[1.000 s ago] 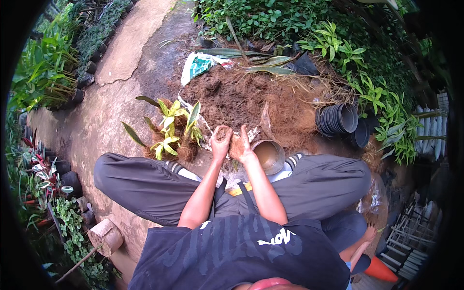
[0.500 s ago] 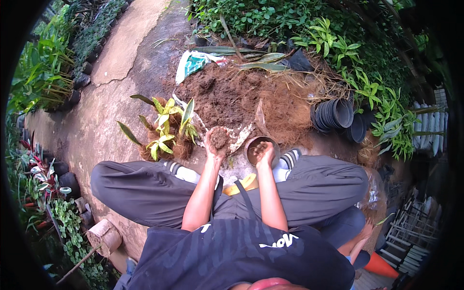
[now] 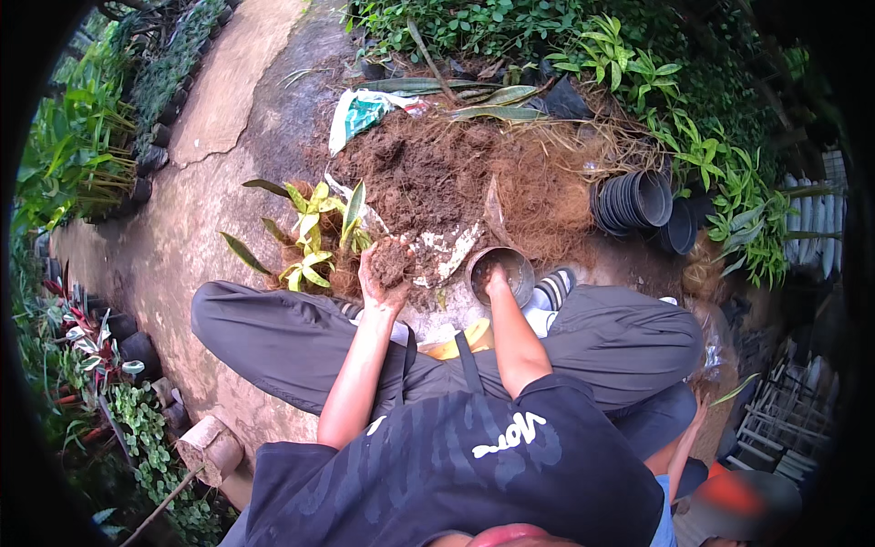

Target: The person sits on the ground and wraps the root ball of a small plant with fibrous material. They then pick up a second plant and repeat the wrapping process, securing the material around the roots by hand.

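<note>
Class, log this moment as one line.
Left hand: cupping brown clump | right hand: inside round pot | nearby: leafy plants | beyond: soil pile

Wide fisheye view, worn on the head, facing steeply down.
The left of two side-by-side cameras looks from above, over the wearer's shirt (image 3: 456, 474) and folded legs (image 3: 606, 337), to the hands (image 3: 383, 294) near mid-picture, with the soil heap (image 3: 424, 178) just beyond. Ground (image 3: 210, 246) and plants (image 3: 96, 150) bend toward a dark round rim; the lower right seems too blurred to read surely.
</note>
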### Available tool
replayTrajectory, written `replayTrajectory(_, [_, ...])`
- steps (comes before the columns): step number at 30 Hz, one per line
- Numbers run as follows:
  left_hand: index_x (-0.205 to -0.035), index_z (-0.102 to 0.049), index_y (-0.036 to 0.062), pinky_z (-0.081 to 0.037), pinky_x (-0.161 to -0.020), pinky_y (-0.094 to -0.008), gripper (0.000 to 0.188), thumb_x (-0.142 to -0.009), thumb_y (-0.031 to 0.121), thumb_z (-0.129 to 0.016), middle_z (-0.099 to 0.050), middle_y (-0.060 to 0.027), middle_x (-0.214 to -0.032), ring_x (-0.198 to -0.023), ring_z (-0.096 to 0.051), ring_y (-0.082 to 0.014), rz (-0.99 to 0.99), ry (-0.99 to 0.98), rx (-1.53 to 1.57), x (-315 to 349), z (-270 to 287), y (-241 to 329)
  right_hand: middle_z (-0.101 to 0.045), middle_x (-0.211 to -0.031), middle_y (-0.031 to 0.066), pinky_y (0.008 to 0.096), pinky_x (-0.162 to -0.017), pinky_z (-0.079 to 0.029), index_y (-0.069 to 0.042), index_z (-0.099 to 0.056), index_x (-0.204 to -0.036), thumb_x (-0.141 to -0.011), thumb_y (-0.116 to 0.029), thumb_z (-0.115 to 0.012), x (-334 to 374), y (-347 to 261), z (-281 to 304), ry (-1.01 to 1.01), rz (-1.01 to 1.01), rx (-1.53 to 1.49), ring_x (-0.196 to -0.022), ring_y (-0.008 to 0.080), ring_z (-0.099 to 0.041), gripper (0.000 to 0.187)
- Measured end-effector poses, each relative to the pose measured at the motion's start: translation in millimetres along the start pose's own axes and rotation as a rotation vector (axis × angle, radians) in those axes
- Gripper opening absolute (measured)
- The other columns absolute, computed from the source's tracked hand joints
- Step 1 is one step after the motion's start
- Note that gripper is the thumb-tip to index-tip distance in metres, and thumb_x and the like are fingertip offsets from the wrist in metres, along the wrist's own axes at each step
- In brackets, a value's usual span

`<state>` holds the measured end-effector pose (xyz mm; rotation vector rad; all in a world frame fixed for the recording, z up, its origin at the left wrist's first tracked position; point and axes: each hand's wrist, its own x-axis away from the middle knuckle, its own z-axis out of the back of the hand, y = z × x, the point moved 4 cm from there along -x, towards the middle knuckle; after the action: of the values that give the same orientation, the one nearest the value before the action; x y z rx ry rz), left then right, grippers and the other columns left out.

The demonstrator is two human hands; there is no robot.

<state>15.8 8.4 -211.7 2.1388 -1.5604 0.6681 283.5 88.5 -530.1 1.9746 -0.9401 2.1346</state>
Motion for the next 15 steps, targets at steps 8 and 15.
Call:
replayTrajectory(8, [-0.089, -0.066, 0.0052, -0.051, -0.081, -0.0391, 0.022, -0.084, 0.026, -0.058, -0.068, -0.0107, -0.089, -0.087, -0.063, -0.0247, -0.025, 0.016, -0.033, -40, 22, -32, -0.060, -0.113, 0.0141, 0.0393, -0.060, -0.049, -0.003, -0.050, -0.128, -0.090, -0.026, -0.044, 6, -18, 11, 0.067, 0.175, 0.196, -0.093, 0.0186, -0.059, 0.044])
replayTrajectory(15, [-0.092, -0.064, 0.0028, -0.052, -0.082, -0.0388, 0.022, -0.084, 0.022, -0.057, -0.066, -0.0120, -0.090, -0.088, -0.063, -0.0260, -0.039, -0.016, -0.032, -57, 41, -34, -0.066, -0.089, 0.0114, 0.0369, -0.058, -0.049, -0.005, -0.058, -0.108, -0.097, -0.035, -0.031, 50, -15, -6, 0.086, 0.010, 0.143, -0.071, 0.0215, -0.060, 0.041])
